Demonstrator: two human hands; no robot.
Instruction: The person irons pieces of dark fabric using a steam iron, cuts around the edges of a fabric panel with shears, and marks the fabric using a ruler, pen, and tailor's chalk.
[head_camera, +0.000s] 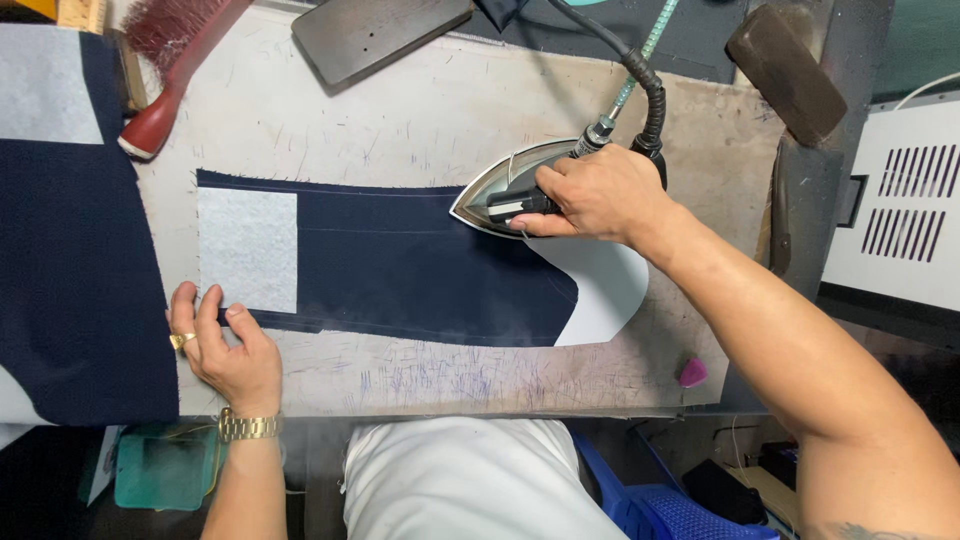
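Right hand (600, 195) grips the iron (500, 195); left hand (225, 345) pins the cloth (420, 270), fingers flat. Lingering could scorch it. A slack hold could crease it.

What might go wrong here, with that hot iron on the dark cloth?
The left hand pins the navy cloth along the iron's path; steam or the soleplate might burn fingers. Lingering might scorch or shine the fabric. The hose and cord trailing behind the right hand might snag and jerk the iron off line.

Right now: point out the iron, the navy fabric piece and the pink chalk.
iron (505, 185), head view, on its shiny steel body.
navy fabric piece (410, 265), head view, on its middle.
pink chalk (692, 373), head view, on its centre.
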